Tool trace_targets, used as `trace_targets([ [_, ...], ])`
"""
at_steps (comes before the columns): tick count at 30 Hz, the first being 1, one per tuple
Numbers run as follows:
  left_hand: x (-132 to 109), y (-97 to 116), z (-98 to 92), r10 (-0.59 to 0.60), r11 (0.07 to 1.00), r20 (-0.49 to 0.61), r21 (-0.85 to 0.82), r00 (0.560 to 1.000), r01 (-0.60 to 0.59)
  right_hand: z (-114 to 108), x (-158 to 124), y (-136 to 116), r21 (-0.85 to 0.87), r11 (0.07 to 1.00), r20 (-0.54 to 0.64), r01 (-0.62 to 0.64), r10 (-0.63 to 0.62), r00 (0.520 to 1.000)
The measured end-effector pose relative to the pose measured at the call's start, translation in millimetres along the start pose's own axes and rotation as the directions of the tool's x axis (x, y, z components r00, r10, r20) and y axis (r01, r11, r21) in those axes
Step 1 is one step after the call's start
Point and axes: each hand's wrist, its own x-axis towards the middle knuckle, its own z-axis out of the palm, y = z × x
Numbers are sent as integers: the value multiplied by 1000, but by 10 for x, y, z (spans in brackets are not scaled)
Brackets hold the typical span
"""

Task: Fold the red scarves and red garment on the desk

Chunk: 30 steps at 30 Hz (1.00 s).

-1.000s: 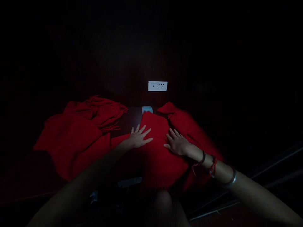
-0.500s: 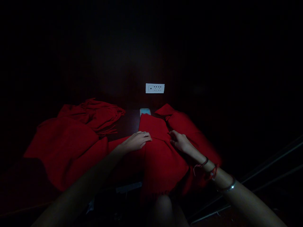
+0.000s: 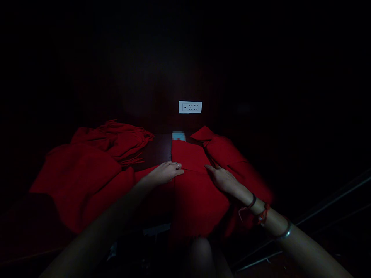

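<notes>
A red scarf [image 3: 193, 197] lies folded in the middle, with a crease running across it between my hands. My left hand [image 3: 165, 172], with a ring on one finger, has its fingers closed on the scarf's left edge beside that crease. On the opposite edge my right hand [image 3: 225, 180] holds the cloth, its index finger reaching along the crease and its other fingers curled and partly hidden. Thin fringe shows along the scarf's upper left edge.
More red cloth with fringe [image 3: 116, 141] is heaped to the left, and another red piece [image 3: 232, 154] lies to the right. A white wall socket [image 3: 190, 107] is behind. A small pale blurred item [image 3: 178, 136] sits beyond the scarf. My knee [image 3: 200, 253] shows below; surroundings are very dark.
My right index finger has straightened along the crease, and that hand has shifted slightly down. My left hand has moved slightly left. The folded scarf looks flatter between them.
</notes>
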Motion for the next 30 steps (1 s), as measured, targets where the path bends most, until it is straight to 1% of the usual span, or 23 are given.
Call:
trace_targets([
  [3,8,37,13,-2,996,-50,-87,999,-2,-2,-8,-100,1,997,-121,76,-76,990],
  [4,14,50,27,-21,993,-77,-115,997,12,22,-6,-124,0,994,-146,113,-112,983],
  [5,16,61,49,-47,990,-95,-137,994,34,56,-2,-139,3,990,-142,141,-139,980],
  [6,13,70,81,-78,987,-95,-151,992,63,97,4,-145,11,987,-107,159,-157,982],
  [7,5,76,120,-110,983,-69,-158,992,98,136,10,-143,22,986,-48,164,-163,985],
  [9,-25,76,209,-168,971,44,-164,985,173,182,21,-127,43,989,87,144,-148,985],
  [10,-42,71,249,-195,963,111,-168,975,212,176,27,-120,48,991,145,128,-134,980],
  [12,-71,53,305,-235,944,217,-182,948,275,102,47,-120,38,994,244,104,-110,963],
  [14,-81,34,321,-239,934,266,-201,934,297,-21,91,-149,27,995,313,93,-97,945],
  [15,-79,27,319,-243,931,266,-206,933,301,-77,125,-171,30,995,306,96,-100,947],
  [16,-75,23,314,-252,929,258,-206,933,308,-119,168,-196,35,994,261,106,-111,959],
  [17,-70,21,309,-273,924,247,-201,930,325,-138,218,-220,39,992,184,121,-126,975],
  [19,-66,25,306,-322,909,250,-188,913,372,-99,324,-257,32,988,47,149,-150,988],
  [20,-70,30,309,-338,902,261,-183,904,390,-48,375,-267,26,988,31,150,-150,988],
  [22,-95,42,323,-350,900,264,-172,899,401,76,457,-268,29,990,94,136,-138,986],
  [25,-172,57,350,-373,905,186,-142,909,401,184,526,-252,34,995,185,96,-101,977],
  [28,-263,60,370,-441,885,125,-105,889,454,134,568,-279,32,998,265,50,-56,963],
  [29,-288,58,375,-468,873,109,-93,877,478,104,585,-304,40,998,277,38,-48,960],
  [30,-308,55,381,-486,866,95,-83,869,494,80,604,-335,52,998,255,43,-55,965],
])
